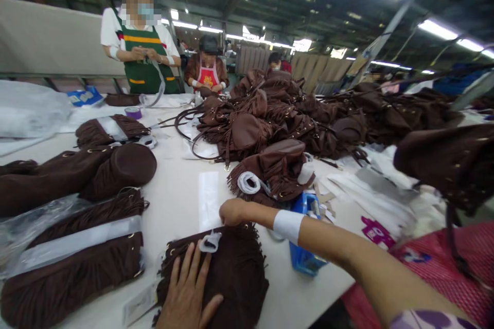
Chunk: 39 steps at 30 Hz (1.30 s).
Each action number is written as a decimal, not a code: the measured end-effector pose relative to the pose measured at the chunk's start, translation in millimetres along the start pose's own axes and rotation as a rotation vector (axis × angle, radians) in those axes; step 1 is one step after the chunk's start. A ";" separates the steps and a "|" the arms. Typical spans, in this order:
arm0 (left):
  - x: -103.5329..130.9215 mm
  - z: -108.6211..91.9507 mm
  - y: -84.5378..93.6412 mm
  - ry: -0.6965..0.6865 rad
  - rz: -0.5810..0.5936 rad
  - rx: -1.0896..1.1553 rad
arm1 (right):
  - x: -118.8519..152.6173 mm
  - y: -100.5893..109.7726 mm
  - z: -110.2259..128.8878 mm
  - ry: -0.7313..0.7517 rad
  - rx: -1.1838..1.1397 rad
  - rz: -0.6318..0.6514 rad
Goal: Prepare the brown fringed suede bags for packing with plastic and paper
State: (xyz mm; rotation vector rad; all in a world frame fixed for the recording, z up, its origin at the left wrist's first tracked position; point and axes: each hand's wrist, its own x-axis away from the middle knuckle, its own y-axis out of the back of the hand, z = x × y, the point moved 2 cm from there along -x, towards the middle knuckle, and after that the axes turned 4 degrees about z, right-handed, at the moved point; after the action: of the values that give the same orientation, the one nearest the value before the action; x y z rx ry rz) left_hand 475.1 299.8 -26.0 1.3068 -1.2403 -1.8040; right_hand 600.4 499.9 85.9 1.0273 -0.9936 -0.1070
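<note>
My left hand point(189, 288) lies flat with its fingers spread on a dark brown fringed bag point(241, 272) at the front of the table. A small white looped strip point(210, 241) sits on the bag by my fingertips. My right hand point(232, 212) is closed at the bag's top edge, reached from the right with a white band round the wrist. What its fingers hold, if anything, is hidden. Just left of the right hand, a pale translucent strip point(208, 198) shows on the tabletop. A paper tag point(139, 302) lies by the bag's left side.
Wrapped brown fringed bags point(77, 272) lie at left, with another rolled one point(111, 131) behind. A large pile of brown bags point(266, 113) fills the back. A blue basket point(304, 262) stands right of my forearm. A co-worker in a green apron point(144, 61) stands across the table.
</note>
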 end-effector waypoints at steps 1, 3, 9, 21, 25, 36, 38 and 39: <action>0.6 -0.2 -0.4 -0.001 -0.002 -0.005 | 9.9 -0.5 0.2 -0.011 -0.017 -0.072; 1.8 -0.4 -1.3 0.004 0.007 -0.007 | 28.9 -7.4 2.2 -0.029 -0.059 -0.212; -3.1 7.4 4.8 0.090 0.097 0.153 | 50.6 -57.9 11.6 -0.124 -0.303 -0.381; -93.5 27.8 15.3 0.569 0.247 0.873 | 32.4 -88.0 15.0 -0.268 -0.649 -0.367; -94.9 30.2 -1.9 0.670 0.339 0.948 | 33.1 -89.1 16.1 -0.305 -0.702 -0.368; -93.2 33.5 -11.9 0.820 0.443 1.071 | 18.2 -89.7 23.4 -0.367 -0.907 -0.251; -94.8 33.8 -13.0 0.821 0.459 1.047 | 12.9 -92.5 27.6 -0.376 -0.962 -0.224; -95.5 33.8 -13.9 0.820 0.466 1.032 | 10.2 -93.9 29.8 -0.389 -0.982 -0.222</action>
State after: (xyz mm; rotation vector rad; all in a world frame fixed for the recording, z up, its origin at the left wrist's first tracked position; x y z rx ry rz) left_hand 477.7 398.2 1.6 1.7675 -1.7757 -0.1301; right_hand 617.8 423.1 25.8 0.1956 -0.9897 -0.9124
